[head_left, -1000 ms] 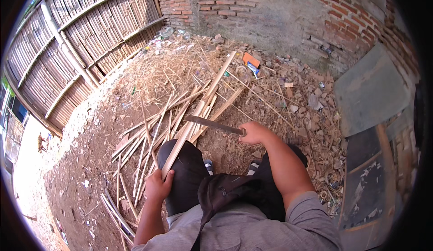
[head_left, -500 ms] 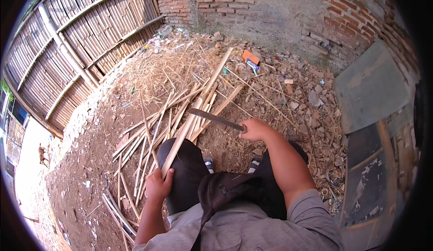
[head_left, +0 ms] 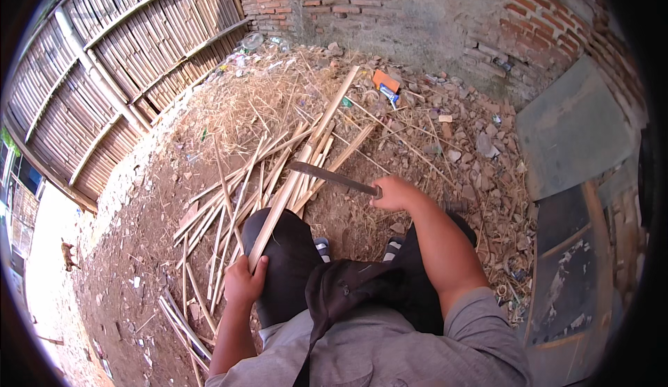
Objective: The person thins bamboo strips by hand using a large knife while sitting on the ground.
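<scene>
My left hand (head_left: 245,280) is closed around the near end of a long pale bamboo strip (head_left: 281,199). The strip slants away across my left thigh, its far end reaching up past the pile. In my right hand (head_left: 394,193) is the handle end of a machete (head_left: 332,177) with a dark, worn blade. The blade points left, and its tip lies over or against the bamboo strip; whether it touches I cannot tell. Beneath and left of the strip, several split bamboo pieces (head_left: 236,186) lie crisscrossed on the dirt.
A bamboo fence (head_left: 118,53) stands at the left, a brick wall (head_left: 403,18) at the back. Rubble and dry straw (head_left: 250,101) cover the ground. Grey panels (head_left: 574,133) lean at the right. A small brown animal (head_left: 68,255) is at the far left.
The machete's tip has dropped slightly toward the strip's near side, and the strip's far end has risen a little in view. Both hands keep their hold. The animal at the far left has shifted.
</scene>
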{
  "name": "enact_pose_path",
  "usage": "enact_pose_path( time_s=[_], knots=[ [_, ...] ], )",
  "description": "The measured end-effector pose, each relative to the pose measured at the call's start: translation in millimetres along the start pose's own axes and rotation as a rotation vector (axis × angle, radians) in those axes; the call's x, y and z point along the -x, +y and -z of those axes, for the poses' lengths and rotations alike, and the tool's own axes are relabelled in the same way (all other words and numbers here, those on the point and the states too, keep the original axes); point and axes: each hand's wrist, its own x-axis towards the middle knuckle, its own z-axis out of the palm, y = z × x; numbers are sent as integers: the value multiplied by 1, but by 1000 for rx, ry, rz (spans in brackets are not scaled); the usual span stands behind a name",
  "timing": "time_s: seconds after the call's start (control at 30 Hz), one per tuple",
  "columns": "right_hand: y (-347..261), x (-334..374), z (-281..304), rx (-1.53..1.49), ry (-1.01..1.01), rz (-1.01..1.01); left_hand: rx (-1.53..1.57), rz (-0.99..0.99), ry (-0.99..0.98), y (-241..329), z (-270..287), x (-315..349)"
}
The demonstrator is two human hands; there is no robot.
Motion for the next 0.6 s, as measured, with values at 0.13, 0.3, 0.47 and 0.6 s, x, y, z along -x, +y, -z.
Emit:
enact_pose_path(
  time_s=[0.13,0.3,0.47,0.6],
  knots=[
    [3,-1,-3,44,15,39,-7,-17,11,1,0,0],
    [1,-1,-1,-13,-24,-14,-6,36,-23,6,5,0],
    [-2,1,1,-7,-9,-12,-7,41,-24,7,5,0],
    [9,-2,-6,59,39,60,-3,48,-28,9,5,0]
  ],
)
